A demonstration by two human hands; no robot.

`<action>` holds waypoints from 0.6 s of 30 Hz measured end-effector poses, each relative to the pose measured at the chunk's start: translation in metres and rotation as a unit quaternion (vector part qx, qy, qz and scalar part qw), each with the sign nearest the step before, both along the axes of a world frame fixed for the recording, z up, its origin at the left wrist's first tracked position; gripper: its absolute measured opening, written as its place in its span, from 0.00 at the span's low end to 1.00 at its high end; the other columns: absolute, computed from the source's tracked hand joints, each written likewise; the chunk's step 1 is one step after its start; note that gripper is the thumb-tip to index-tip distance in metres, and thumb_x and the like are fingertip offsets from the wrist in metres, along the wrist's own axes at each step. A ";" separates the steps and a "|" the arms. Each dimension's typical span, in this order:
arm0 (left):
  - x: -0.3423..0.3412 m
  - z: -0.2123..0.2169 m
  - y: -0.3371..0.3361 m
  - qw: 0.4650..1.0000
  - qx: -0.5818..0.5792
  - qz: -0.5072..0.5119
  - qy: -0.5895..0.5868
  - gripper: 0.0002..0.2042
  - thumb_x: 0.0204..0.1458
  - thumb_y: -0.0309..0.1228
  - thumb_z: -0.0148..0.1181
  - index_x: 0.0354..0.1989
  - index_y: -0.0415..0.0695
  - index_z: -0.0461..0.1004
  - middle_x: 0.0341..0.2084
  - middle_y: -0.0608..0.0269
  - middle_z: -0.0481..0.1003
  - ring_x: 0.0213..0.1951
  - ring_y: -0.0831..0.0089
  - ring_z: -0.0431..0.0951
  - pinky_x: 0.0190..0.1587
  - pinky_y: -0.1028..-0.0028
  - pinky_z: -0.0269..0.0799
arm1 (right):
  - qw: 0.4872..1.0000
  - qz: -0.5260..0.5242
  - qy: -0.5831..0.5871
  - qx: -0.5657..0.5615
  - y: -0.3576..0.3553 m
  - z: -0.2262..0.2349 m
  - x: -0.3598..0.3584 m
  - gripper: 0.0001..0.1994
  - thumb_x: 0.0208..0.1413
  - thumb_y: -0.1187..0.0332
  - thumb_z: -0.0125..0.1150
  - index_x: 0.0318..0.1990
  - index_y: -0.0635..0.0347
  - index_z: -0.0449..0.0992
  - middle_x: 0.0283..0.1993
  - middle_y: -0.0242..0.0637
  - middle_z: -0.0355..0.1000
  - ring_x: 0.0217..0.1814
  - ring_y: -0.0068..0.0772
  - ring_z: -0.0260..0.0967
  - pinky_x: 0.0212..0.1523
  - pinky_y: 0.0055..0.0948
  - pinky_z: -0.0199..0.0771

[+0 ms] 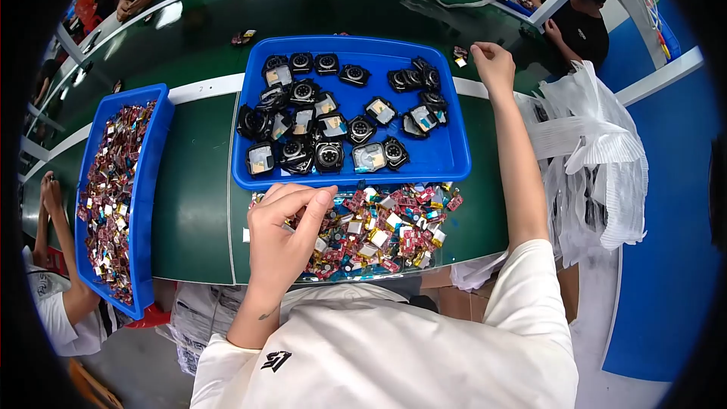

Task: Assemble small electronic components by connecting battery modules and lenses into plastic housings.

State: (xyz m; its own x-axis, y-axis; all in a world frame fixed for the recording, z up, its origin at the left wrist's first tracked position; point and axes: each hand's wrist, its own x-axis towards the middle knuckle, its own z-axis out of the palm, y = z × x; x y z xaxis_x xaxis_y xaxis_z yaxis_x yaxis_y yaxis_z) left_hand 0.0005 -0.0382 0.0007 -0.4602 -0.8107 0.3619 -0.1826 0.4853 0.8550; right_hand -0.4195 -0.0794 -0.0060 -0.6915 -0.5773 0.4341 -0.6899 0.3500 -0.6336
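Note:
My left hand (pixel 284 235) rests on a heap of small red, gold and white parts (pixel 382 231) at the near edge of the green table, fingers curled as if pinching one; what it grips is too small to see. My right hand (pixel 492 64) is stretched far out past the right rim of a blue tray (pixel 447 159), fingers closed near a small part (pixel 460 54) on the table. The tray holds several black watch-like casings (pixel 329 155), some with pale square faces.
A second blue tray (pixel 148 182) full of the same small parts stands at the left. A bundle of clear plastic bags (pixel 594 151) hangs at the right. Other people's arms show at the left edge (pixel 57 216), far left and far right (pixel 568 30).

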 end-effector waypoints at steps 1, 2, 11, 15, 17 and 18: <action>0.000 -0.005 -0.002 0.999 -0.030 0.006 -0.026 0.06 0.48 0.28 0.64 0.31 0.39 0.80 0.25 0.61 0.77 0.26 0.72 0.71 0.30 0.75 0.64 | 0.993 0.100 -0.025 -0.055 0.010 0.008 0.024 0.12 0.50 0.65 0.61 0.38 0.62 0.80 0.34 0.40 0.79 0.38 0.32 0.77 0.41 0.27 0.73; -0.001 -0.004 -0.001 0.999 -0.025 0.008 -0.030 0.06 0.48 0.28 0.64 0.31 0.39 0.80 0.25 0.61 0.77 0.26 0.72 0.71 0.30 0.75 0.64 | 0.985 0.163 -0.008 -0.046 0.023 0.020 0.059 0.11 0.51 0.66 0.61 0.38 0.63 0.80 0.32 0.38 0.78 0.36 0.27 0.75 0.38 0.25 0.73; -0.017 0.000 0.005 0.997 -0.031 -0.001 -0.077 0.07 0.44 0.24 0.64 0.34 0.40 0.79 0.26 0.61 0.77 0.26 0.71 0.70 0.29 0.74 0.66 | 0.843 0.513 0.161 0.015 0.095 0.012 0.203 0.13 0.41 0.70 0.68 0.37 0.60 0.79 0.44 0.36 0.74 0.47 0.40 0.70 0.44 0.34 0.73; -0.019 -0.005 0.009 0.997 -0.027 -0.015 -0.069 0.15 0.41 0.21 0.67 0.41 0.40 0.78 0.28 0.64 0.79 0.24 0.78 0.66 0.29 0.79 0.64 | 0.836 0.544 0.063 -0.034 0.096 0.003 0.202 0.09 0.41 0.78 0.67 0.33 0.62 0.79 0.39 0.37 0.76 0.43 0.39 0.72 0.42 0.31 0.74; -0.019 -0.006 0.010 0.996 -0.051 -0.035 -0.065 0.21 0.38 0.20 0.68 0.45 0.41 0.77 0.28 0.65 0.79 0.26 0.80 0.66 0.30 0.81 0.64 | 0.843 0.536 -0.003 -0.047 0.101 0.004 0.203 0.08 0.42 0.78 0.66 0.33 0.63 0.79 0.38 0.38 0.77 0.42 0.37 0.73 0.41 0.31 0.74; -0.018 -0.005 0.011 0.996 -0.050 -0.035 -0.067 0.21 0.38 0.20 0.68 0.45 0.41 0.77 0.28 0.65 0.79 0.26 0.80 0.66 0.30 0.81 0.64 | 0.845 0.527 -0.067 -0.060 0.103 0.004 0.203 0.06 0.44 0.79 0.65 0.32 0.65 0.78 0.36 0.40 0.77 0.41 0.36 0.73 0.41 0.30 0.74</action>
